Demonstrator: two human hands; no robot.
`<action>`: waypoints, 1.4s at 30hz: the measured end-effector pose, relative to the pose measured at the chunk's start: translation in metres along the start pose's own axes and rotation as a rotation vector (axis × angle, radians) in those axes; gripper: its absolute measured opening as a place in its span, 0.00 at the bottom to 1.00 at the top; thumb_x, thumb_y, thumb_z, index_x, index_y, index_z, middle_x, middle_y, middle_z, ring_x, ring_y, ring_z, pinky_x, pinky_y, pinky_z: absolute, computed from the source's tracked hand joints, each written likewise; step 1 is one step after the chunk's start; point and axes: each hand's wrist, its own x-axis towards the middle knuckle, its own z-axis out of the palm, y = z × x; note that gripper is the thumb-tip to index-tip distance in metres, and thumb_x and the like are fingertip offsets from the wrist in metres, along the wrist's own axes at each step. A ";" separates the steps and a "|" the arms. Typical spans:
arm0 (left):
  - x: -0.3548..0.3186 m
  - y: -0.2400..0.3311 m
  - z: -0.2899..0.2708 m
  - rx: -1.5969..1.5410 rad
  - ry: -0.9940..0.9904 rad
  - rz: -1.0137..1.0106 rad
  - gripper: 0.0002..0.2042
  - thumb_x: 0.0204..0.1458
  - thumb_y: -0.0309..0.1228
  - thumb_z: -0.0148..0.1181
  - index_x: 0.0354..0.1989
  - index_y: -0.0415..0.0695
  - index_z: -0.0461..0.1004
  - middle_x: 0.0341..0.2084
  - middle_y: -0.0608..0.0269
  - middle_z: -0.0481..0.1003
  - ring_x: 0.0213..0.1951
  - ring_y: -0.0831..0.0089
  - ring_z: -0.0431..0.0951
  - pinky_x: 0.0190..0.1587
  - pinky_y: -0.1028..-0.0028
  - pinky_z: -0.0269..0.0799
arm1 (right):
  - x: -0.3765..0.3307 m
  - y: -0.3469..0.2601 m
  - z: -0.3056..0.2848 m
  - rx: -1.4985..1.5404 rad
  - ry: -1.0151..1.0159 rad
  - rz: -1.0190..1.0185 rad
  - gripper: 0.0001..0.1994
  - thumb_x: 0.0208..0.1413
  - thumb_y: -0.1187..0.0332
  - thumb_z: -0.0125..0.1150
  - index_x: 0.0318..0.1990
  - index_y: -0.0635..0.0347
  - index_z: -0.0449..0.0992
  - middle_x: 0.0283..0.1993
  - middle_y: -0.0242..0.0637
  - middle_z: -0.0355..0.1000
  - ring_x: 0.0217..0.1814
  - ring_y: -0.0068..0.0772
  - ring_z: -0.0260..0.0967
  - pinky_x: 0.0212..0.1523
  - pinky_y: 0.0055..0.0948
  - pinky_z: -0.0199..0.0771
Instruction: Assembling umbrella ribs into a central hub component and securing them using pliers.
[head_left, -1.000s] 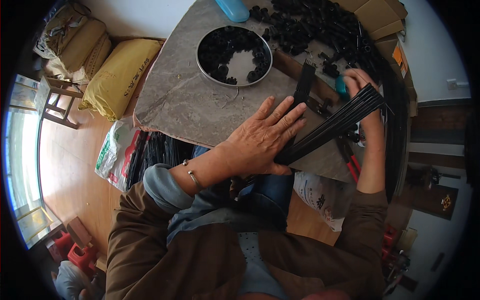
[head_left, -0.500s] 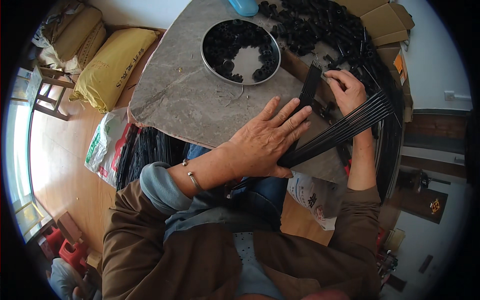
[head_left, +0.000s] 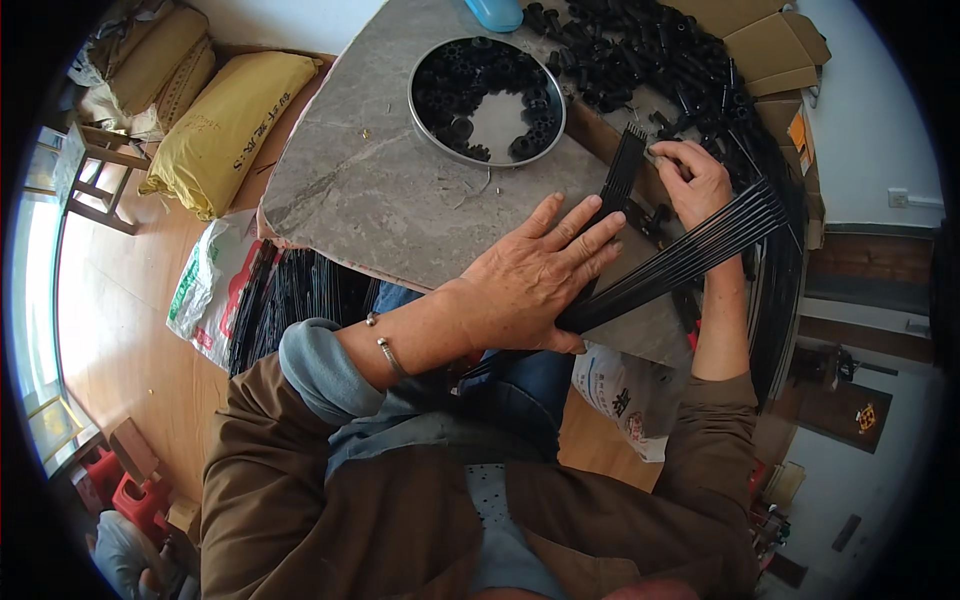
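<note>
My left hand (head_left: 535,270) lies flat, fingers spread, across a bundle of thin black rods (head_left: 685,255). One fan of these rods reaches out to the right, over my right forearm. A tighter black row (head_left: 625,170) points away from me past my left fingertips, with thin pale tips at its far end. How the two parts join is hidden under my palm. Beside those tips, my right hand (head_left: 697,185) is closed in a pinch, thumb against forefinger. Whatever it pinches is too small to make out.
A round metal bowl (head_left: 419,125) of small black parts stands on the grey stone-patterned table (head_left: 340,200). Black plastic pieces (head_left: 640,50) are heaped at the far right beside an open cardboard box (head_left: 770,50). More black rods (head_left: 300,300) lie at the table's left. A yellow sack (head_left: 225,130) rests beyond.
The view has shifted very slightly. Both hands and the rods keep nearly the same places.
</note>
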 end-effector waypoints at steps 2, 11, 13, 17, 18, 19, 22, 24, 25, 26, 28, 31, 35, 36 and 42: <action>0.000 0.000 0.000 -0.008 0.009 -0.001 0.46 0.42 0.65 0.55 0.64 0.42 0.60 0.67 0.52 0.50 0.69 0.55 0.46 0.68 0.53 0.39 | 0.002 -0.003 -0.001 -0.008 -0.019 0.000 0.08 0.54 0.76 0.56 0.39 0.67 0.78 0.34 0.38 0.74 0.30 0.25 0.69 0.34 0.22 0.70; 0.000 0.001 -0.002 -0.089 0.013 -0.019 0.50 0.36 0.63 0.62 0.64 0.39 0.58 0.68 0.54 0.50 0.70 0.56 0.45 0.69 0.56 0.38 | 0.013 0.001 0.005 0.020 0.039 0.033 0.06 0.51 0.75 0.59 0.36 0.65 0.78 0.33 0.35 0.73 0.33 0.24 0.69 0.37 0.24 0.71; 0.000 0.001 -0.002 -0.085 0.013 -0.020 0.51 0.36 0.63 0.62 0.64 0.39 0.58 0.68 0.54 0.50 0.70 0.56 0.45 0.69 0.56 0.38 | 0.015 0.007 0.006 0.112 0.021 0.059 0.06 0.50 0.74 0.60 0.36 0.64 0.78 0.33 0.35 0.73 0.33 0.24 0.69 0.39 0.24 0.71; 0.000 0.000 -0.001 -0.013 0.027 -0.002 0.47 0.41 0.65 0.57 0.63 0.41 0.61 0.67 0.52 0.51 0.69 0.55 0.47 0.68 0.55 0.41 | 0.014 0.012 0.011 0.209 0.012 0.077 0.06 0.53 0.77 0.58 0.38 0.65 0.77 0.34 0.32 0.74 0.37 0.21 0.70 0.41 0.20 0.70; 0.000 0.001 -0.001 -0.013 0.026 0.001 0.47 0.41 0.65 0.57 0.63 0.41 0.61 0.67 0.52 0.51 0.69 0.55 0.47 0.68 0.55 0.41 | 0.015 0.017 0.012 0.256 -0.005 0.085 0.06 0.54 0.76 0.58 0.39 0.65 0.77 0.35 0.32 0.75 0.38 0.21 0.70 0.43 0.21 0.70; 0.001 0.001 -0.001 -0.013 0.026 0.004 0.47 0.41 0.65 0.57 0.63 0.41 0.61 0.67 0.52 0.51 0.69 0.55 0.47 0.68 0.55 0.41 | 0.014 0.019 0.011 0.256 -0.003 0.086 0.06 0.54 0.76 0.58 0.39 0.65 0.77 0.35 0.32 0.75 0.38 0.21 0.70 0.43 0.21 0.70; -0.001 0.000 -0.001 -0.004 0.025 -0.003 0.47 0.40 0.65 0.57 0.63 0.40 0.61 0.67 0.52 0.51 0.69 0.55 0.47 0.68 0.55 0.41 | 0.014 0.015 0.014 0.237 0.017 0.039 0.06 0.54 0.77 0.58 0.39 0.65 0.77 0.34 0.31 0.75 0.38 0.20 0.70 0.43 0.20 0.70; -0.001 0.001 -0.001 -0.002 0.026 -0.002 0.47 0.40 0.65 0.57 0.63 0.40 0.61 0.67 0.52 0.51 0.69 0.55 0.47 0.68 0.55 0.41 | 0.019 0.019 0.013 0.265 -0.003 0.015 0.06 0.55 0.77 0.57 0.39 0.64 0.77 0.35 0.30 0.75 0.38 0.19 0.70 0.43 0.20 0.70; -0.001 0.000 -0.001 -0.003 0.031 0.000 0.47 0.40 0.65 0.57 0.63 0.40 0.61 0.67 0.52 0.51 0.69 0.55 0.48 0.68 0.55 0.42 | 0.021 0.024 0.014 0.266 -0.002 0.015 0.06 0.55 0.77 0.57 0.39 0.64 0.77 0.35 0.30 0.75 0.38 0.19 0.70 0.43 0.20 0.70; -0.001 0.000 -0.002 -0.003 0.037 0.002 0.47 0.40 0.66 0.57 0.63 0.40 0.61 0.67 0.52 0.51 0.69 0.55 0.48 0.68 0.55 0.42 | 0.024 0.029 0.015 0.307 -0.012 -0.010 0.06 0.55 0.77 0.57 0.39 0.64 0.77 0.35 0.29 0.75 0.38 0.18 0.70 0.43 0.19 0.70; 0.000 0.001 -0.002 -0.007 0.041 0.009 0.47 0.40 0.65 0.57 0.63 0.40 0.62 0.67 0.52 0.52 0.69 0.55 0.48 0.68 0.55 0.42 | 0.024 0.036 0.013 0.364 -0.049 -0.034 0.07 0.55 0.77 0.57 0.41 0.64 0.76 0.35 0.28 0.74 0.39 0.17 0.70 0.44 0.19 0.70; 0.001 0.001 -0.002 -0.013 0.048 0.012 0.47 0.40 0.65 0.58 0.62 0.40 0.62 0.66 0.52 0.53 0.69 0.55 0.48 0.68 0.55 0.42 | 0.019 0.033 0.023 0.516 0.010 0.083 0.09 0.56 0.77 0.57 0.44 0.65 0.74 0.37 0.28 0.75 0.40 0.18 0.70 0.45 0.19 0.70; 0.000 0.000 -0.003 -0.090 0.024 -0.011 0.51 0.37 0.64 0.59 0.64 0.35 0.58 0.68 0.53 0.48 0.70 0.56 0.43 0.69 0.57 0.39 | 0.012 0.022 0.017 0.317 0.120 -0.122 0.13 0.57 0.77 0.55 0.50 0.66 0.72 0.41 0.32 0.75 0.45 0.18 0.69 0.47 0.19 0.69; -0.001 0.001 -0.003 -0.088 0.024 -0.011 0.51 0.37 0.64 0.59 0.64 0.35 0.58 0.68 0.53 0.48 0.70 0.56 0.43 0.69 0.57 0.39 | 0.010 0.023 0.018 0.417 0.174 -0.014 0.14 0.55 0.76 0.55 0.50 0.66 0.73 0.40 0.35 0.75 0.45 0.23 0.70 0.48 0.24 0.70; 0.000 0.001 -0.003 -0.106 0.046 0.003 0.50 0.37 0.64 0.59 0.62 0.33 0.60 0.68 0.52 0.48 0.70 0.56 0.43 0.69 0.57 0.39 | -0.005 0.032 -0.004 -0.186 0.037 -0.110 0.07 0.51 0.75 0.56 0.37 0.64 0.77 0.37 0.39 0.75 0.42 0.36 0.70 0.45 0.33 0.70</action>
